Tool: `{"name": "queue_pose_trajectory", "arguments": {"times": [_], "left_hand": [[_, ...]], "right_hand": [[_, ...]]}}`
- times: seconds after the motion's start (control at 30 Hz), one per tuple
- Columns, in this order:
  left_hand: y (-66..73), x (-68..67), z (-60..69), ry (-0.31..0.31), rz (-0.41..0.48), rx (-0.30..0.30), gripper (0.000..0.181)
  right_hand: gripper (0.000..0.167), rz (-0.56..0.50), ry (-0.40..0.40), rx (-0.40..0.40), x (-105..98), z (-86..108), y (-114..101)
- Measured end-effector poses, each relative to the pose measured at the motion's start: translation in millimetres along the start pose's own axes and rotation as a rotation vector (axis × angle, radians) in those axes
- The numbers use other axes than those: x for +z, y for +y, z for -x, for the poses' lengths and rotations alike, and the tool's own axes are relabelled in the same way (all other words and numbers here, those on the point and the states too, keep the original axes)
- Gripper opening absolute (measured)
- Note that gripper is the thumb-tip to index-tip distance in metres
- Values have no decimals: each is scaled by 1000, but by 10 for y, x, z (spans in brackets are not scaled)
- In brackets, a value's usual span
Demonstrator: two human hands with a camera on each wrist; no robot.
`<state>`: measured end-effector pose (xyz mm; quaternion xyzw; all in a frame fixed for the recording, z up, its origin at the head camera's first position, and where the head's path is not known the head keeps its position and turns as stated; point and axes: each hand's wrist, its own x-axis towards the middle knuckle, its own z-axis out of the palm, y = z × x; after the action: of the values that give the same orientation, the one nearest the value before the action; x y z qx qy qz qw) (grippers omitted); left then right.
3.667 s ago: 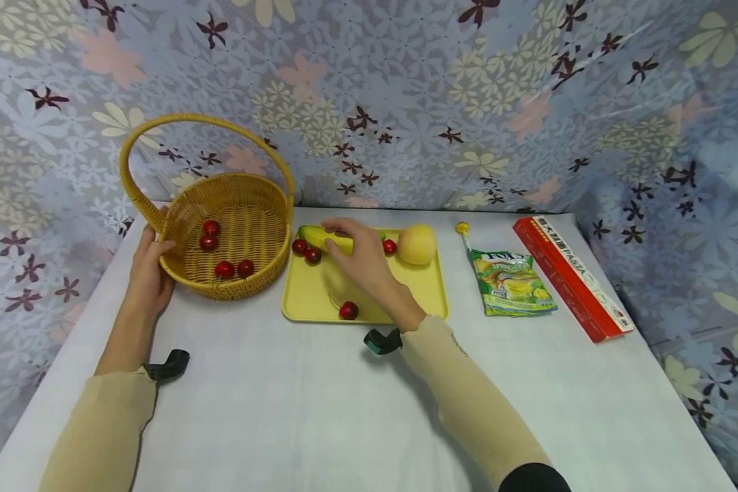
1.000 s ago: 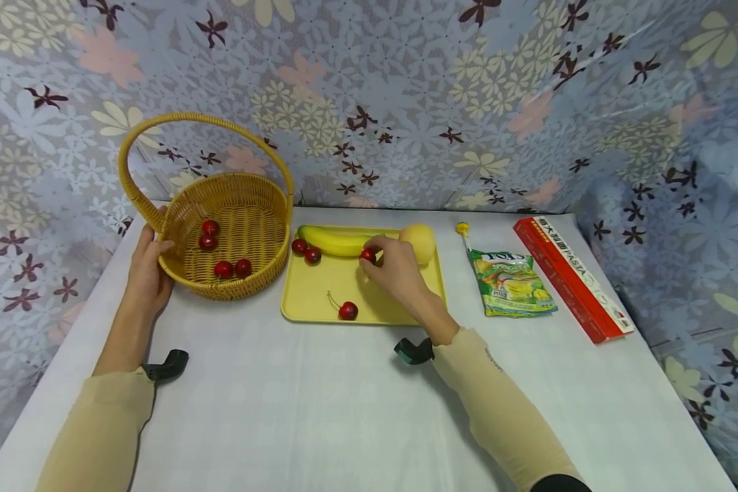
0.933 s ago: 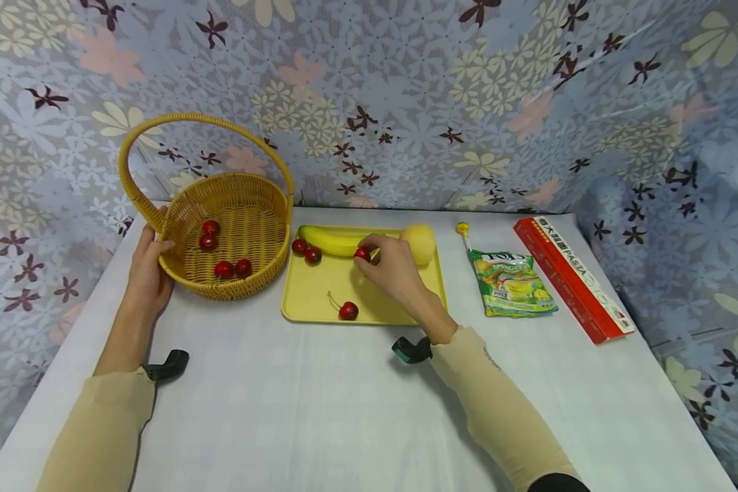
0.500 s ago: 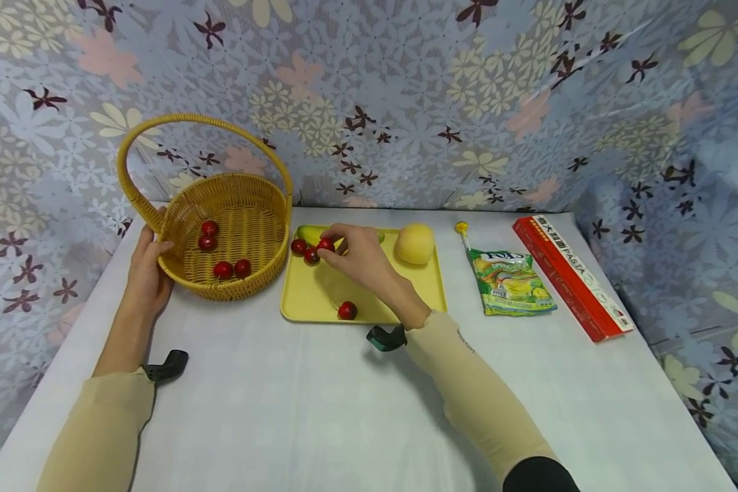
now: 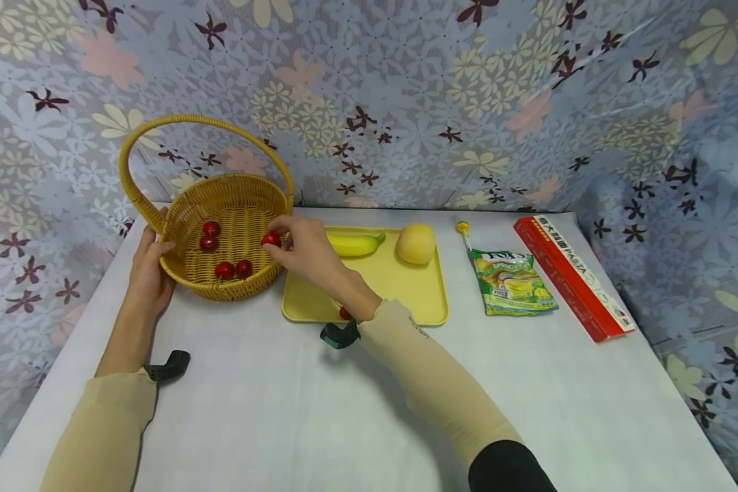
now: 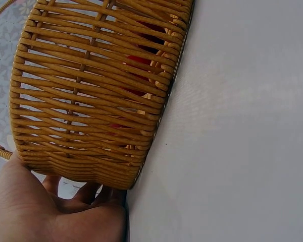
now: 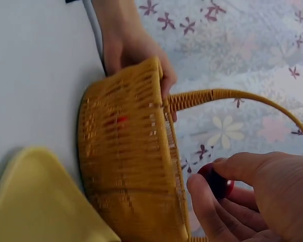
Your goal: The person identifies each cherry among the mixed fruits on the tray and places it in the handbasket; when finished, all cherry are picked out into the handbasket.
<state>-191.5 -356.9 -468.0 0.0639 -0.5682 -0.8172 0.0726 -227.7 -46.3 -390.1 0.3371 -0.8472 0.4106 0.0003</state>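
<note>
At the right rim of the wicker basket, my right hand pinches a red cherry between thumb and fingertips. The right wrist view shows the same cherry in the hand, beside the basket's rim. Several cherries lie inside the basket. My left hand grips the basket's left side near the handle base; in the left wrist view the hand lies against the wicker. On the yellow tray are a banana, a yellow round fruit and a partly hidden cherry.
Right of the tray stand a green packet, a yellow-topped stick and a long red pasta box. A flowered cloth rises behind the white table.
My right hand took a cherry from beside the yellow fruit and has carried it left across the tray to the basket's rim. The left hand and basket have stayed in place.
</note>
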Motion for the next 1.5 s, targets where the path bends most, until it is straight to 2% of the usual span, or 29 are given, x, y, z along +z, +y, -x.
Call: {"name": "queue_pose_trajectory", "arguments": {"times": [0.23, 0.37, 0.5, 0.63, 0.77, 1.1, 1.33, 1.5], "left_hand": [[-9, 21, -21, -21, 31, 37, 64], [-13, 17, -20, -20, 23, 24, 64], [-23, 17, -27, -19, 17, 25, 65], [-11, 25, -25, -18, 29, 34, 65], [3, 19, -6, -19, 30, 37, 64], [6, 26, -14, -22, 47, 27, 64], [-14, 37, -16, -11, 42, 27, 64], [-9, 15, 2, -9, 34, 36, 64]], "right_hand": [[42, -46, -15, 27, 50, 17, -31], [44, -59, 13, 30, 23, 106, 48], [35, -86, 58, 11, -55, 240, 183], [22, -78, 61, 16, -180, 372, 325], [22, -80, 44, 47, -280, 518, 474], [34, -130, -67, 59, -357, 905, 831], [40, -130, -172, 46, -396, 974, 983], [51, -118, -272, 53, -411, 994, 1068]]}}
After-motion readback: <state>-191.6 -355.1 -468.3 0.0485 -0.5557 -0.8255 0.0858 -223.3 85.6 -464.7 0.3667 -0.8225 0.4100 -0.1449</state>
